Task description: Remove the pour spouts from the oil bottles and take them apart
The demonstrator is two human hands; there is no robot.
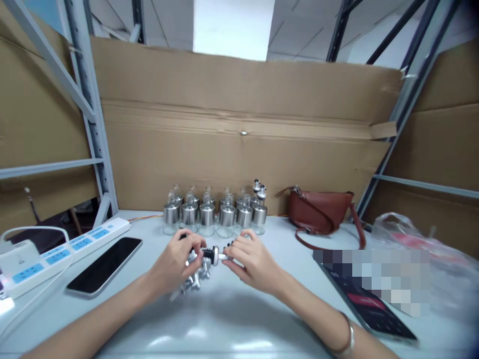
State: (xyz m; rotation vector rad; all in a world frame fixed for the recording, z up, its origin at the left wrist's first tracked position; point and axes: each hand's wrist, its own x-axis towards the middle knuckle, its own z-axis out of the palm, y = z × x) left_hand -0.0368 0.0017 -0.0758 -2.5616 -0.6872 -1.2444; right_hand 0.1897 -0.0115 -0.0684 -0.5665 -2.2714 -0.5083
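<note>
Above the table's middle, my left hand [178, 263] is closed around the black end of what looks like a bottle pourer [215, 255], with a silver collar. My right hand [251, 260] pinches its thin pale end from the right. The pourer lies roughly level between both hands. Beneath and beside my left hand are several small shiny silver pieces [195, 280] on the table, partly hidden by the fingers. Beyond the hands stand rows of glass bottles with metal sleeves [207, 215]. Two at the right end carry silver tops with black tips [261, 191].
On the left lie a black phone [105, 265] and a white power strip [80, 244] with a cable. To the right are a brown bag [318, 212], a dark tablet-like device [366, 301] and a clear plastic bag [449, 269]. Cardboard [224, 94] walls the back.
</note>
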